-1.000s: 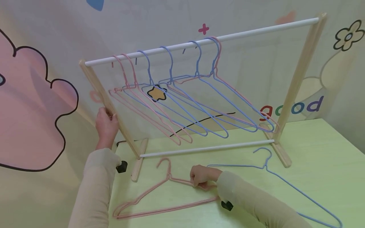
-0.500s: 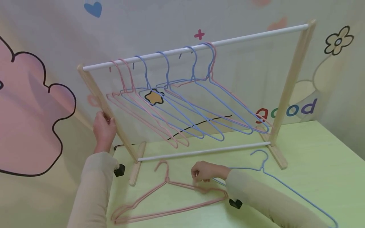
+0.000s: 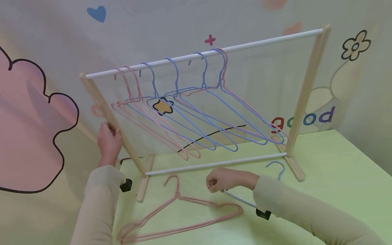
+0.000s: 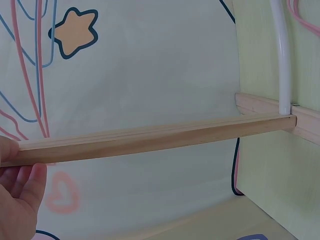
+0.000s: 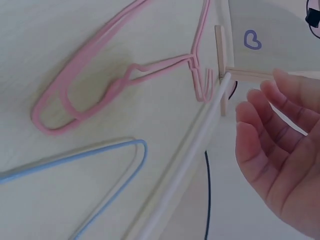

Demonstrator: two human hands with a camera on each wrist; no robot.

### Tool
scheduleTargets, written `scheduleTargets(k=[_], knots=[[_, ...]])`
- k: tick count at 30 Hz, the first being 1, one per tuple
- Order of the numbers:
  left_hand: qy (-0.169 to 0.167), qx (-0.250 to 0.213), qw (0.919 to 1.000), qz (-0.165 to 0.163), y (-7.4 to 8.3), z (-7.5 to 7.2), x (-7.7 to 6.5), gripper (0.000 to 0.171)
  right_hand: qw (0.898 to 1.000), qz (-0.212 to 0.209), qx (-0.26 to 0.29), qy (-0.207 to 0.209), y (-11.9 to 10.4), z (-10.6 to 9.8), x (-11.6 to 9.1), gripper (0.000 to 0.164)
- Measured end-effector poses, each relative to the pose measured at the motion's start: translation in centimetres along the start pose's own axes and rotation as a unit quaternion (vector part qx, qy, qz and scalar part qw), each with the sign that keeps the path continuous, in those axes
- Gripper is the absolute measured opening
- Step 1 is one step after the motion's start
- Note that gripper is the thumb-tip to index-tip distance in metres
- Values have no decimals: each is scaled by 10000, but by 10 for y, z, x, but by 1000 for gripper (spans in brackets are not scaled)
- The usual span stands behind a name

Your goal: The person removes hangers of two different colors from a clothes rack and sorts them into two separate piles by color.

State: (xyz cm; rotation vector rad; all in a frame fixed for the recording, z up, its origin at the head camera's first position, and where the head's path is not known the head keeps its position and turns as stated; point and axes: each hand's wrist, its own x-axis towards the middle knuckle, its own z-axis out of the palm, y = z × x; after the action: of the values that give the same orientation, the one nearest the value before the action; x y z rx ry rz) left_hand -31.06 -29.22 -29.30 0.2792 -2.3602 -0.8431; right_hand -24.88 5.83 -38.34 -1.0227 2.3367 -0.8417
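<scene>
Wooden left upright [image 3: 104, 109] sitting in the left hand [image 3: 109, 143], and that hand's fingers and thumb are gripping it! Right hand [image 3: 228, 178] is hovering above the table [image 3: 324, 160], fingers loosely curled, holding nothing. Pink hangers [image 5: 116, 89] are lying stacked on the tabletop near it; a blue hanger [image 5: 70, 159] is lying alongside, partly hidden by the right sleeve [image 3: 294, 200]. Up top, hung hangers [image 3: 176, 85] are crowding the white rail's [image 3: 269, 42] left and middle, with bare rail running on to the right upright [image 3: 305, 98]. Pale green tabletop is ending at the painted wall [image 3: 263, 75].
</scene>
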Motion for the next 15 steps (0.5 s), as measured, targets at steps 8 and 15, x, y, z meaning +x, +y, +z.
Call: scheduleTargets(k=[8,15], knots=[[-15,40,10000,-67,-1,-1,1,25,9994,-30,-351,-62,-14,-14,-9,11],[42,31,10000,37,0,0,0,23,9957,-148,-899,-160,-35,-35,-22,10]])
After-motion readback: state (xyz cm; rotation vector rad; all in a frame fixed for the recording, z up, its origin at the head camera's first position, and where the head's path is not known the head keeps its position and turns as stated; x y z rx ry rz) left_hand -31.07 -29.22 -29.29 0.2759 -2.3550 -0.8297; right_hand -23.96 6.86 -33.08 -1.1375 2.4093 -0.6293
